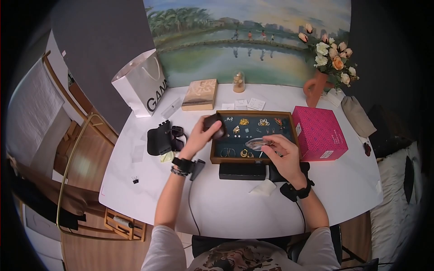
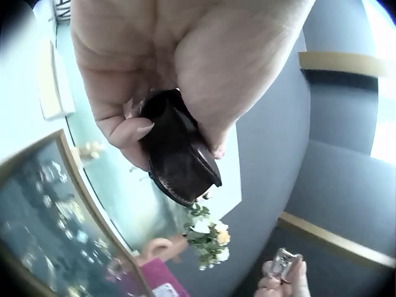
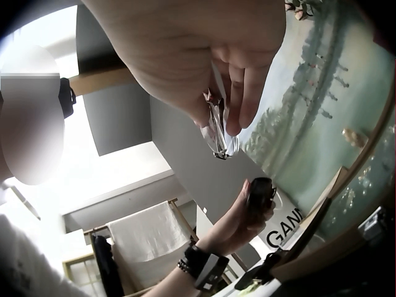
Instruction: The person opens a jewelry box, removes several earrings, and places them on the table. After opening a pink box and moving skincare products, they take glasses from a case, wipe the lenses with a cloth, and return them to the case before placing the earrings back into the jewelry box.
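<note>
My left hand (image 1: pixel 197 137) grips a dark brown leather case (image 2: pixel 179 151), thumb on one side and fingers on the other, over the left end of a wooden jewellery box (image 1: pixel 230 160). In the left wrist view the case has a stitched edge and a dark opening near my fingers. Between thumb and fingers, my right hand (image 1: pixel 285 156) pinches a folded pair of eyeglasses (image 3: pixel 221 133) with clear lenses. They hang over the right half of the box. Inside the box, rings, earrings and other jewellery (image 1: pixel 244 122) lie in rows on a dark lining.
A pink box (image 1: pixel 318 133) stands right of the jewellery box. Sunglasses (image 1: pixel 177 132) and a black case (image 1: pixel 158 141) lie left. In front are a long black case (image 1: pixel 242 171) and a white cloth (image 1: pixel 263 188). Behind stand a white paper bag (image 1: pixel 138 83) and a flower vase (image 1: pixel 317 88).
</note>
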`<act>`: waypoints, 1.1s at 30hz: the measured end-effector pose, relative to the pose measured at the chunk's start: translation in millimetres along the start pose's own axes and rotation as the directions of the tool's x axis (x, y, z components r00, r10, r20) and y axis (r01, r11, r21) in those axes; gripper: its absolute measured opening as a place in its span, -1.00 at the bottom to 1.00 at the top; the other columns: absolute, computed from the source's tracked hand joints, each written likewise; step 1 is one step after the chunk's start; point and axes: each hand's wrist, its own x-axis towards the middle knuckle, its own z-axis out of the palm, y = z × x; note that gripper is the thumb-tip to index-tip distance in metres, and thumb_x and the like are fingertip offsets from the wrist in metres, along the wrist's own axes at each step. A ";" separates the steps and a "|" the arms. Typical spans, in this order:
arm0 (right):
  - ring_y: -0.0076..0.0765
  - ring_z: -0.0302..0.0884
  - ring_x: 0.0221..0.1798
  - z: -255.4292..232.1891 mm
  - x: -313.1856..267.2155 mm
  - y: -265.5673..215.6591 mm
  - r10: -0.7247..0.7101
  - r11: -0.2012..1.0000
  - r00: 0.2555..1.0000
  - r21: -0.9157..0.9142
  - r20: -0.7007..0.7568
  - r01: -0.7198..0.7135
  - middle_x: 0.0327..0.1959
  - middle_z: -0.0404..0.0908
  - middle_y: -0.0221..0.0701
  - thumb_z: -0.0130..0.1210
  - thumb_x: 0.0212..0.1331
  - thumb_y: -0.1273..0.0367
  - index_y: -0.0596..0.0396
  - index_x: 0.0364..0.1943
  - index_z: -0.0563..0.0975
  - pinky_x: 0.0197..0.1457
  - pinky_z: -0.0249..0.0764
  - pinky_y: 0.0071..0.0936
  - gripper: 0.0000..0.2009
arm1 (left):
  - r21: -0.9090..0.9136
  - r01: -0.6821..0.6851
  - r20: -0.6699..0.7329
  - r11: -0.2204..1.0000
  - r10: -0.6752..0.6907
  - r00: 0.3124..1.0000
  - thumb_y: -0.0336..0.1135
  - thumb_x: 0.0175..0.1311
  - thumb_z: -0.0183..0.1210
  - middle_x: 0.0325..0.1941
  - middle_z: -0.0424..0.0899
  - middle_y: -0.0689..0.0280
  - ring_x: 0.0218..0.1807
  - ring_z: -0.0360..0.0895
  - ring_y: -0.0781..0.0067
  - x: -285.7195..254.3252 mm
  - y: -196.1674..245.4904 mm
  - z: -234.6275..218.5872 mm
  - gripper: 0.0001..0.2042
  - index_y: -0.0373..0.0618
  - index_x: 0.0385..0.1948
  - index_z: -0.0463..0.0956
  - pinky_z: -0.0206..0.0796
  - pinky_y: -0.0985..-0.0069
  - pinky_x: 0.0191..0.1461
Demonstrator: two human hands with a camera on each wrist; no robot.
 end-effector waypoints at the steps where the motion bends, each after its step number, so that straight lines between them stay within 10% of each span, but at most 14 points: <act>1: -0.47 0.69 0.01 0.5 -1.0 1.1 0.042 0.991 0.998 0.126 0.038 -0.046 -0.02 0.65 -0.35 0.28 0.32 0.58 0.30 0.09 0.63 0.11 0.66 -0.53 -0.72 | -0.064 -0.027 0.013 0.998 0.028 1.000 0.08 0.47 0.26 -0.23 0.63 0.43 -0.38 0.45 0.75 -4.1 1.0 13.0 -0.47 -0.18 0.21 0.46 0.27 0.71 -0.38; 18: -0.49 0.72 -0.05 22.7 -16.1 20.1 0.198 0.902 0.940 0.323 0.278 -0.286 0.00 0.67 -0.28 0.21 0.38 0.59 0.33 0.15 0.54 0.03 0.64 -0.58 -0.71 | -0.290 -0.020 0.022 0.957 0.028 0.999 0.06 0.65 0.00 -0.52 0.41 0.40 -0.37 0.31 0.62 -6.9 -32.5 115.1 -0.48 -0.27 -0.43 0.47 0.28 0.47 -0.32; 21: -0.49 0.73 -0.05 21.0 -11.9 13.6 0.175 0.896 0.979 0.394 0.108 -0.204 -0.03 0.71 -0.26 0.26 0.33 0.60 0.33 0.10 0.53 0.01 0.64 -0.59 -0.71 | 0.019 -0.225 0.017 0.974 0.225 0.974 -0.04 0.66 0.00 -0.58 0.45 0.23 -0.48 0.43 0.37 -12.8 -12.9 96.8 -0.54 -0.29 -0.39 0.46 0.31 0.33 -0.33; 24: -0.50 0.74 -0.08 6.6 -5.0 16.3 0.039 0.981 0.991 0.191 -0.127 -0.014 -0.12 0.75 -0.29 0.31 0.27 0.61 0.33 0.09 0.55 0.01 0.64 -0.59 -0.68 | 0.318 -0.294 0.050 0.901 0.294 0.955 -0.15 0.59 0.06 -0.44 0.58 -0.10 -0.30 0.52 -0.30 -22.8 18.2 81.5 -0.67 -0.27 -0.32 0.52 0.34 0.04 -0.29; 33: -0.45 0.73 -0.20 -2.3 6.0 -1.2 -0.204 0.935 0.979 -0.299 -0.004 0.194 -0.10 0.76 -0.22 0.37 0.22 0.55 0.27 0.06 0.65 -0.10 0.63 -0.55 -0.68 | 0.479 -0.429 0.136 0.766 0.418 0.898 -0.15 0.59 0.07 -0.50 0.62 -0.02 -0.35 0.63 -0.17 -31.4 28.3 89.6 -0.70 -0.24 -0.21 0.53 0.42 0.04 -0.30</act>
